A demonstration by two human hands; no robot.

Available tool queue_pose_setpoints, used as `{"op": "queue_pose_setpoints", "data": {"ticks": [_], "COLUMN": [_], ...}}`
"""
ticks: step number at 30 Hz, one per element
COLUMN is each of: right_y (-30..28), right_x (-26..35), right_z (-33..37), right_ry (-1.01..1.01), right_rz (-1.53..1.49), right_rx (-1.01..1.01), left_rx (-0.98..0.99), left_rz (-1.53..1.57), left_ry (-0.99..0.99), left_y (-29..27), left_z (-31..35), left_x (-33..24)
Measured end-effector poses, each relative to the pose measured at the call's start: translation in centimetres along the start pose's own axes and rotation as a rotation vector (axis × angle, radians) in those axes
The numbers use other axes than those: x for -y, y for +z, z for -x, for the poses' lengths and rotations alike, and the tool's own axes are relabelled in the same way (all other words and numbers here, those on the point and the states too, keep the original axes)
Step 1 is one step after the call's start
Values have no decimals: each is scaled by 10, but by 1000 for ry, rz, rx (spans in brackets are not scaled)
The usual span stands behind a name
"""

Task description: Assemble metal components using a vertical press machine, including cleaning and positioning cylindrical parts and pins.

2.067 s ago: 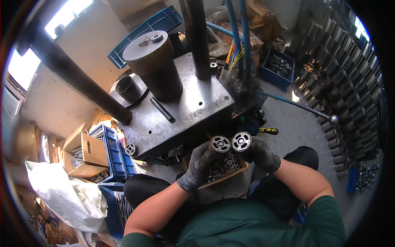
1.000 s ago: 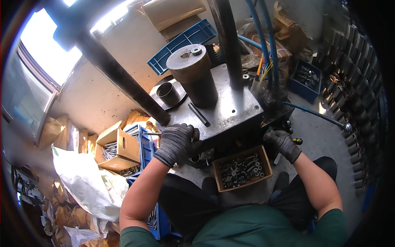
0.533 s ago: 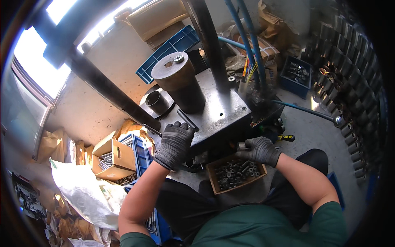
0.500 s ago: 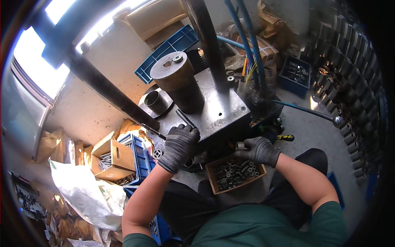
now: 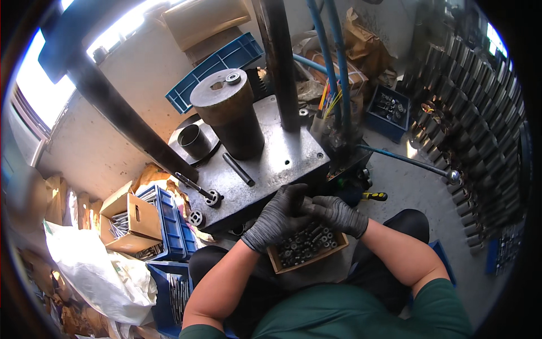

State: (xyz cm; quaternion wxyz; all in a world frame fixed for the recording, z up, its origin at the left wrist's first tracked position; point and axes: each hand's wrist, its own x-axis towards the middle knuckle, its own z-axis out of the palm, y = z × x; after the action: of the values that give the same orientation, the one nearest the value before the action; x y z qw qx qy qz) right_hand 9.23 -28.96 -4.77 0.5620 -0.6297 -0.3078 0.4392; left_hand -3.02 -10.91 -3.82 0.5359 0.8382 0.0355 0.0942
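My left hand (image 5: pixel 275 219) and my right hand (image 5: pixel 342 216), both in grey knitted gloves with dark fingers, meet above a cardboard box (image 5: pixel 309 266) of small dark metal parts (image 5: pixel 305 245). Both have their fingers closed together. Whatever lies between them is mostly hidden. On the steel press table (image 5: pixel 271 169), beyond my left hand, a short black rod (image 5: pixel 239 169) lies untouched. Left of it, a thin shaft (image 5: pixel 189 182) ends at a slotted round disc (image 5: pixel 212 198). A second slotted disc (image 5: pixel 196 218) sits near the table's left corner.
A heavy cylinder (image 5: pixel 228 118) with a small ring (image 5: pixel 232 78) on top stands on the table beside a short tube (image 5: pixel 193 141). Dark columns (image 5: pixel 276 62) rise around it. A ball-ended lever (image 5: pixel 453 177) juts right. Blue crates (image 5: pixel 167 217) and a white sack (image 5: pixel 96 271) lie left.
My left hand has come away from the black rod and moved right to my right hand. The ring-like metal piece in my right hand's fingers is now hidden. The view has shifted slightly.
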Motion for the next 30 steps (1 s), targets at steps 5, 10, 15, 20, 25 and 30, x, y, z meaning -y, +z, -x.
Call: {"op": "queue_pose_setpoints", "data": {"ticks": [5, 10, 15, 20, 25, 30], "right_y": [-5, -26, -20, -42, -53, -78], "right_x": [13, 20, 68, 73, 73, 54], "right_z": [7, 2, -35, -102, -129, -86], "right_ry": [-37, -89, -470, -773, -605, -634], "right_rz": [254, 701, 1481, 1666, 1704, 1249], "right_rx": [85, 53, -55, -14, 156, -140], "left_rx": [74, -208, -246, -206, -227, -226], "left_rz": [-90, -81, -514, -663, -600, -543], "left_ry": [-19, -123, -42, -19, -45, 26], "left_y": [-27, -65, -63, -61, -61, -60], "left_z": [-3, -15, -34, -42, -42, -46], "left_x": [-17, -9, 8, 10, 7, 17]}}
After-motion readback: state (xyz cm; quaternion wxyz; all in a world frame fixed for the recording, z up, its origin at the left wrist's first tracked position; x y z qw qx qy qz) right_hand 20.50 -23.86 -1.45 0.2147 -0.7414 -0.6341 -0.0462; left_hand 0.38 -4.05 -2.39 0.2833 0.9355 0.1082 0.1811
